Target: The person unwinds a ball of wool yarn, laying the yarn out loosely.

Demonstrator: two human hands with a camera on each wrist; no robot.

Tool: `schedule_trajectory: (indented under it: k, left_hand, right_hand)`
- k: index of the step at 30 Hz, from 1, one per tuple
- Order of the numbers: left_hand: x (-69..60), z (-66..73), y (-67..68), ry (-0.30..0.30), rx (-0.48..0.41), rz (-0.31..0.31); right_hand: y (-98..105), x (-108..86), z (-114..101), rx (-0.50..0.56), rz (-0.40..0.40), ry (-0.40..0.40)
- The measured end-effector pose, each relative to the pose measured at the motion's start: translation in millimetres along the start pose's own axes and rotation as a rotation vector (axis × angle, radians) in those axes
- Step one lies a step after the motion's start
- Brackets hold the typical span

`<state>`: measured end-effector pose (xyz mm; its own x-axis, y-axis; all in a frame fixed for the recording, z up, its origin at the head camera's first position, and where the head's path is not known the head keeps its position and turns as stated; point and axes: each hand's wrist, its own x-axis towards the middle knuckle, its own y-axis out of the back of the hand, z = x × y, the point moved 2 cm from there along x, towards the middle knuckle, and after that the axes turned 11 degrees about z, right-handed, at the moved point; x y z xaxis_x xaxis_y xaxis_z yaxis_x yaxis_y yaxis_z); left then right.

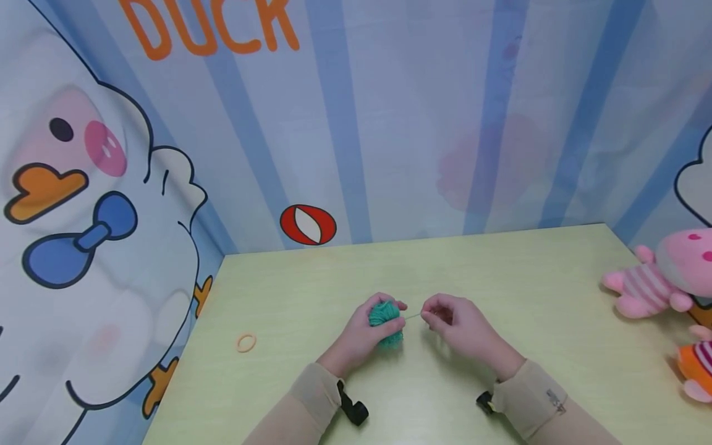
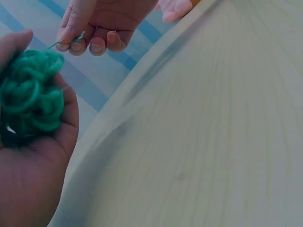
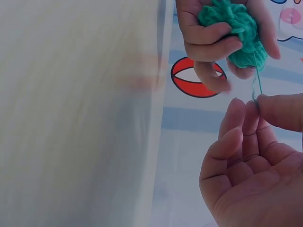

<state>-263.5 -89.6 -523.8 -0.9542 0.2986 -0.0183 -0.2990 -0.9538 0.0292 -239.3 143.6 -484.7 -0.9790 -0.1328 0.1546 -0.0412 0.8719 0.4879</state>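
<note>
- L hand: fingers + thumb curled round green yarn ball, which sits in the palm, approx. half covered; grip looks loose-ish, loops bulging out b/w thumb & fingers.
- R hand: just beside L hand, thumb + fingertip pinching thin green strand; other fingers half-curled, holding nothing I can see.
- Strand spans the gap from ball to R pinch, fairly straight in head view; R-wrist view shows a kinked bit alongside. Slack or 2nd strand? Can't tell.
- Risk: tug too hard w/ R → strand snags in loose loops, knots up or snaps; cause = tangled-looking winding.
- Risk: L grip too slack → ball could slip out, drop to table below & unwind. Too tight → strand prob. jams.
- Risk: R pinch is tips only, strand v. thin, so the end could slide free & get lost among loops.
- Peach ring on table, well left of L hand; pink plush toy far right of R hand. Neither near enough to snag, I'd say.
</note>
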Motion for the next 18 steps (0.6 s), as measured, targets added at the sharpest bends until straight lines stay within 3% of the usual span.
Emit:
schedule_trajectory:
  k: [7, 11, 18]
  left_hand:
    - [-0.7, 2.8, -0.2, 0.016, -0.102, -0.007]
    - [-1.2, 4.7, -2.2, 0.017, -0.214, -0.064]
    - [-2.1, 3.1, 1.2, -0.014, -0.144, -0.039]
  right_hand:
    - [6, 2.3, 3, -0.002, 0.017, -0.018]
    - [7, 2.6, 3, -0.007, 0.015, -0.028]
    - [12, 3.4, 5, -0.029, 0.011, -0.033]
